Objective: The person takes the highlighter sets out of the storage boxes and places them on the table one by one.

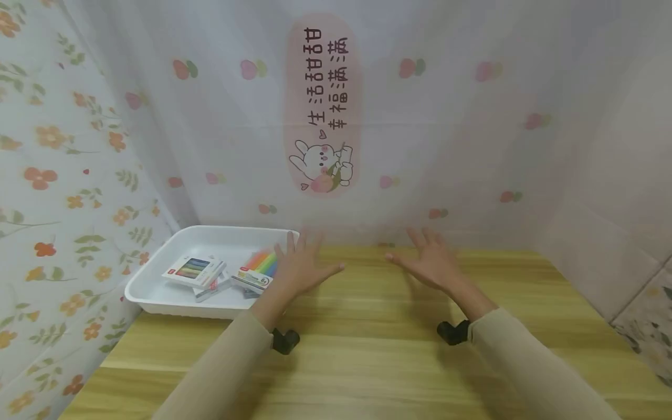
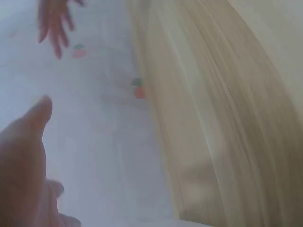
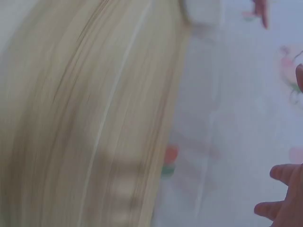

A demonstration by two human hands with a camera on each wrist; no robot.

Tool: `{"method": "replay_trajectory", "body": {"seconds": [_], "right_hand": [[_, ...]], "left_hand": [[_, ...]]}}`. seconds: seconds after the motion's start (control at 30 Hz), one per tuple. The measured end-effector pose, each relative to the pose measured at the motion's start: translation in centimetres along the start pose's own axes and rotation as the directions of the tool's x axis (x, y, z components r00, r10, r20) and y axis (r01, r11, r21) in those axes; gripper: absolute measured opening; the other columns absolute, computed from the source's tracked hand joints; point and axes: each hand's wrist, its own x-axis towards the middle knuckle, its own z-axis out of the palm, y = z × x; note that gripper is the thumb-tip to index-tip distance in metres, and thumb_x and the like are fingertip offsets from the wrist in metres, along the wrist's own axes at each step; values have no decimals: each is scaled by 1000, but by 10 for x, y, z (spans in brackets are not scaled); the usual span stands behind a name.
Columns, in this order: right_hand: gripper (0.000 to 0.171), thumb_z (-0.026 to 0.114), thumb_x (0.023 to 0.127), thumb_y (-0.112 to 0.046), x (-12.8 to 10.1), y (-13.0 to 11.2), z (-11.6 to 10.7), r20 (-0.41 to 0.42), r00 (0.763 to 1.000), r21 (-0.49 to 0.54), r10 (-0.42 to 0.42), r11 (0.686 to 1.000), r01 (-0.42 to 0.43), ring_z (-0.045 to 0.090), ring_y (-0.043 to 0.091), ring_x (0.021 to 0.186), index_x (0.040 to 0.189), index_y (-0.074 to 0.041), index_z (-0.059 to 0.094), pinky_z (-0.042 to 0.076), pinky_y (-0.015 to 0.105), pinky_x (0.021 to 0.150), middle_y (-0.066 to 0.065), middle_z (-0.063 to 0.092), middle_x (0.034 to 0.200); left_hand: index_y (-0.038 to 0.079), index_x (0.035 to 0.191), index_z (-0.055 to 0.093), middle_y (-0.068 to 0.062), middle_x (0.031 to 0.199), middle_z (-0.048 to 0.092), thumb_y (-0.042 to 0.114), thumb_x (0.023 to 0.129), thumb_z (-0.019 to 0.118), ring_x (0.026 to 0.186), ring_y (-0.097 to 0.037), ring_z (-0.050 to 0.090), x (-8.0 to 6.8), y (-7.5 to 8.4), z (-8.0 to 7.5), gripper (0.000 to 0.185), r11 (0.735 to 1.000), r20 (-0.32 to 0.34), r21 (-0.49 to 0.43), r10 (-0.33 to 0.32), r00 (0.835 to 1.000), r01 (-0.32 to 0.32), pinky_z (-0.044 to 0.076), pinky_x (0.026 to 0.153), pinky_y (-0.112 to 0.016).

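Two cloth-draped walls [image 1: 472, 116] meet a wooden table [image 1: 367, 361].

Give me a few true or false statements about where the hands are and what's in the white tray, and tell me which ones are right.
1. Both hands are spread open and hold nothing. True: the left hand and the right hand have straight fingers.
2. The white tray sits at the right end of the wooden table. False: it sits at the left end.
3. The tray holds small boxes and a fan of coloured sticks. True.
4. The right hand rests inside the tray. False: it is over the bare table, apart from the tray.
5. The left hand is the one nearer the tray. True.
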Motion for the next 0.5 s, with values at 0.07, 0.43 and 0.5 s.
{"method": "replay_trajectory", "body": {"seconds": [0.07, 0.43, 0.5], "right_hand": [[99, 45, 90, -77, -3, -7, 4, -19, 999, 65, -26, 998, 27, 15, 55, 151, 163, -13, 20, 20, 78, 113, 28, 16, 167], [91, 56, 92, -66, -6, -65, 39, -55, 992, 372, -114, 920, 126, 13, 43, 156, 162, -19, 23, 18, 72, 118, 16, 19, 169], [91, 56, 92, -65, -6, -76, 45, -46, 990, 404, -130, 905, 138, 11, 41, 157, 163, -20, 21, 16, 70, 121, 14, 16, 171]], "left_hand": [[21, 164, 15, -20, 170, 10, 79, 88, 45, 155, -51, 2, -7, -3, -2, 100, 999, -16, -23, -22, 1000, 21, 0, 117, -77], [4, 159, 27, -27, 158, 38, 52, 96, 59, 148, -46, 34, -45, -30, -24, 85, 984, -197, -176, -50, 979, 15, 30, 121, -59], [4, 157, 30, -25, 157, 40, 48, 96, 60, 146, -43, 37, -52, -39, -29, 81, 974, -215, -226, -83, 973, 33, 31, 120, -58]]}}
